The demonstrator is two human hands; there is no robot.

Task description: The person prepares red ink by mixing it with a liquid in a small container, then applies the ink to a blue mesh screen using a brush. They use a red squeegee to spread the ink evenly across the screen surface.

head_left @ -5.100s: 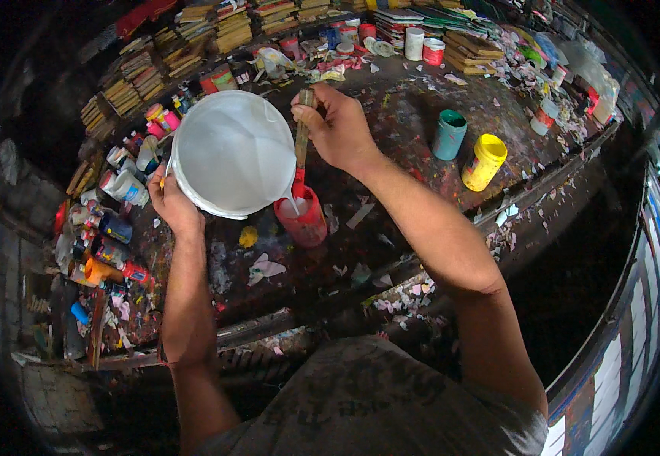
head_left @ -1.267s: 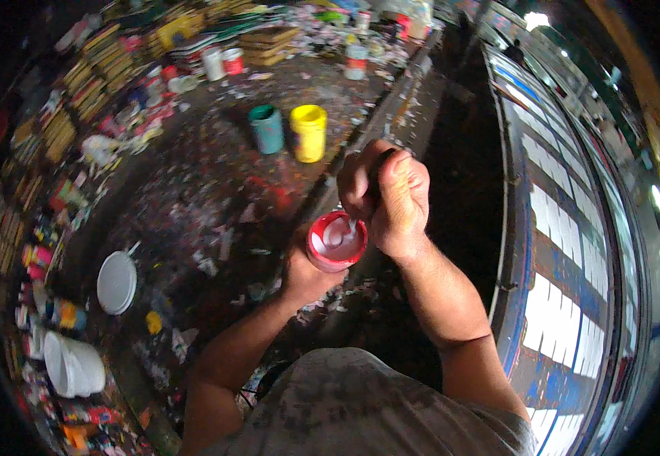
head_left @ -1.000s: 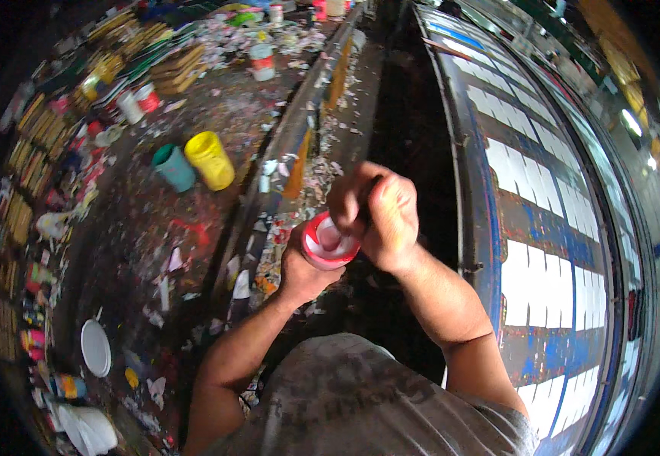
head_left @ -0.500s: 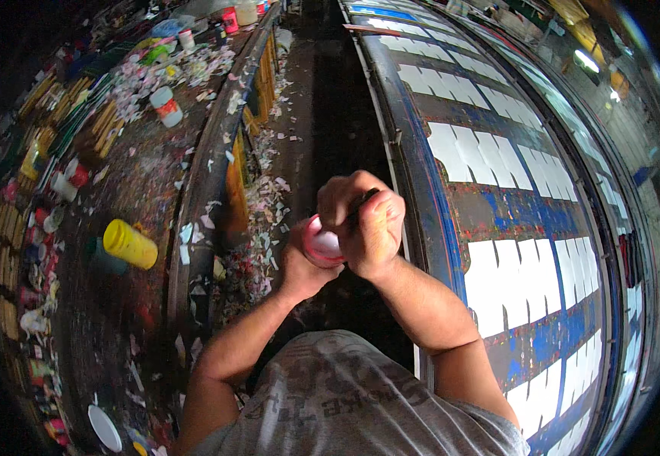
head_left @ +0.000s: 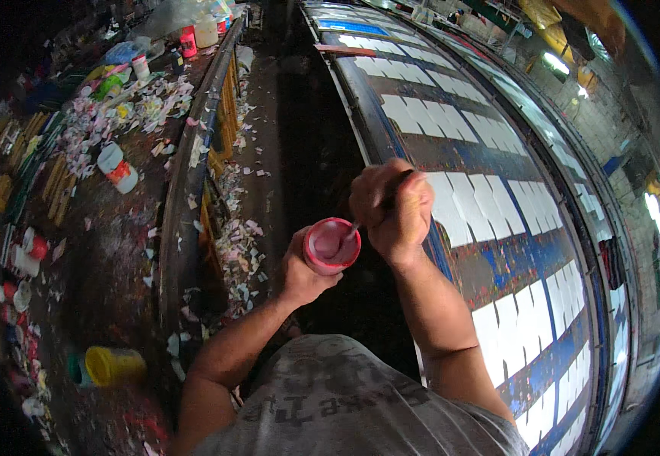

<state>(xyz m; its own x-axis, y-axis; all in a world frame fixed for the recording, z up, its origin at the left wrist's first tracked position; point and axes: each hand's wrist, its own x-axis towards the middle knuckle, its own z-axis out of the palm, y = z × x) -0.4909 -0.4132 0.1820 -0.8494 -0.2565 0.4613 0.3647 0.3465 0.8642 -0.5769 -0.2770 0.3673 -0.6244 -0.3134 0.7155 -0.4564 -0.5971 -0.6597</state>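
Observation:
My left hand (head_left: pixel 299 273) is wrapped round a small red plastic jar (head_left: pixel 333 269), held out over the dark aisle. Thick pink paint (head_left: pixel 327 242) shows inside its open mouth. My right hand (head_left: pixel 392 216) is a fist just right of the jar, gripping a dark-handled tool. Its thin, pale metal shaft (head_left: pixel 351 231) slants down into the paint. The submerged end is hidden, so I cannot tell exactly what kind of stirring tool it is.
On my right runs a long table (head_left: pixel 497 262) with rows of white cut panels (head_left: pixel 471 205). The stained bench (head_left: pixel 109 281) on my left carries a yellow tub (head_left: pixel 113 366), a white jar with a red label (head_left: pixel 118 169) and paper scraps (head_left: pixel 147 106). More scraps litter the aisle's left side.
The bench and table have slid down the picture as I moved forward along the aisle. My right hand has shifted right, off the jar, uncovering its mouth and the tool's shaft.

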